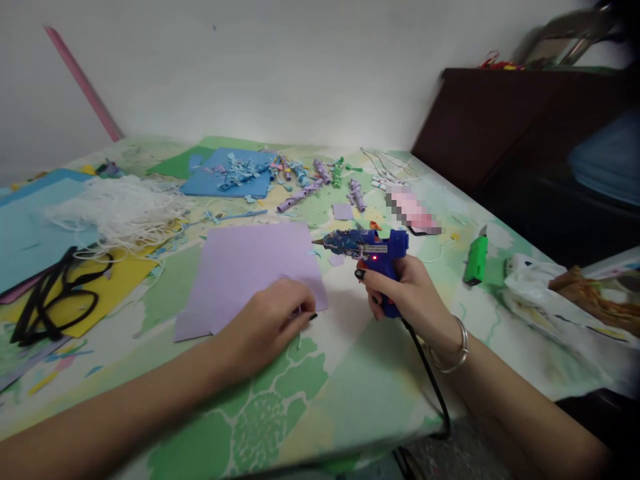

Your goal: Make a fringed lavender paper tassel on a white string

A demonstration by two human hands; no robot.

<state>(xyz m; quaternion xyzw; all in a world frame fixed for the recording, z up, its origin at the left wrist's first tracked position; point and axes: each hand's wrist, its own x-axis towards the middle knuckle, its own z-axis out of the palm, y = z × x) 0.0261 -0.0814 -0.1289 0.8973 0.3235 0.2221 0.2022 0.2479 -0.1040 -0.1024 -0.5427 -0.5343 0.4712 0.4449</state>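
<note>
Around our work we count a heap of white strands (120, 210), black glasses (65, 293) and a yellow sheet (130, 283) on the left; towards the wall, curled rolls (300, 195) and a scrap-strewn blue sheet (205, 181); on the right, a green cutter (476, 260) and a plastic bag (530, 293). Nearest in the way are small scraps close to the nozzle and our own left hand (285, 310), which rests over the near right part of a purple sheet (255, 260), its fingers curled in a pinch, a short pale strand showing beneath them; we cannot tell what they grip. In our right hand (400, 287) we have the blue glue gun (360, 244), fingers wrapped round its handle, in front of us just right of the purple sheet. Its nozzle points left, the barrel's long axis running nearly level across our view, with the handle dropping towards us. Tablecloth shows between the purple sheet and the green cutter, and the black cord (425, 361) trails down past the near edge of the table (370, 393).
</note>
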